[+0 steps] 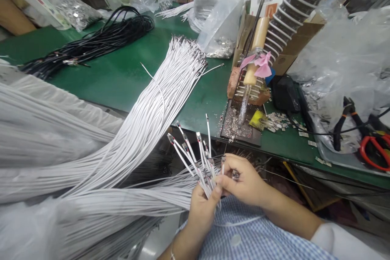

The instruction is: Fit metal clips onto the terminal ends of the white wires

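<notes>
My left hand [204, 203] is closed round a small bunch of white cables [190, 152], whose ends carry little metal connectors and fan upward. Beside it, my right hand [243, 178] pinches one white cable [223, 166] close to its connector end, with thumb and forefinger together. Both hands meet in front of the table's near edge, above a blue checked apron [240, 227]. From my left hand the cables trail off to the left. A larger bundle of white cables [161, 89] lies over the table edge, its ends resting on the green tabletop.
A soldering iron [256, 53] with a wooden handle stands tip down on a dark plate [228, 130]. Metal connectors [278, 122] lie scattered nearby. Black cables [106, 40] lie at the back left. Pliers [344, 122] and red-handled scissors [373, 150] rest on the right.
</notes>
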Demonstrator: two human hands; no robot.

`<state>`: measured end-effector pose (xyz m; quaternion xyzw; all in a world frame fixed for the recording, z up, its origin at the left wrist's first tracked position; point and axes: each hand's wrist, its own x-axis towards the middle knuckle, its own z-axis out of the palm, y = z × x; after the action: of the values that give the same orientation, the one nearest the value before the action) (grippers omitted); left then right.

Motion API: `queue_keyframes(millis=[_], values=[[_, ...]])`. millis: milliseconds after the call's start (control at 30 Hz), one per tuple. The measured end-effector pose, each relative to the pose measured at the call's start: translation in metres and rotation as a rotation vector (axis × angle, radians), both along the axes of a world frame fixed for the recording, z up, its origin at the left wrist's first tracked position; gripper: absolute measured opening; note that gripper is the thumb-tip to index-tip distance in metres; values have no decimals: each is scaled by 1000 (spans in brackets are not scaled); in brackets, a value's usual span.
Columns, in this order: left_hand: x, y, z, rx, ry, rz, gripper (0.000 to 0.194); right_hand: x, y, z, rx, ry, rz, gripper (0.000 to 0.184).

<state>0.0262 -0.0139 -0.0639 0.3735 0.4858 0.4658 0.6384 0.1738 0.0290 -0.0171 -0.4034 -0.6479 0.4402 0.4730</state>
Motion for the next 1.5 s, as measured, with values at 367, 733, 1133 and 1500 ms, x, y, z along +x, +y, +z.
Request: queue_keyframes(millis=[367, 733, 1133, 1500], values=[[-3, -1, -4, -4, 15, -46, 31, 0, 1, 2, -63, -27, 13, 16], [0, 0, 2, -34, -32, 49, 27, 0, 0, 1, -9, -8, 20, 12], [1, 1, 1, -11, -19, -20, 25, 2, 1, 0, -65, 63, -13, 15], [0, -1, -2, -34, -60, 33, 22, 1, 0, 0, -44, 42, 19, 22]])
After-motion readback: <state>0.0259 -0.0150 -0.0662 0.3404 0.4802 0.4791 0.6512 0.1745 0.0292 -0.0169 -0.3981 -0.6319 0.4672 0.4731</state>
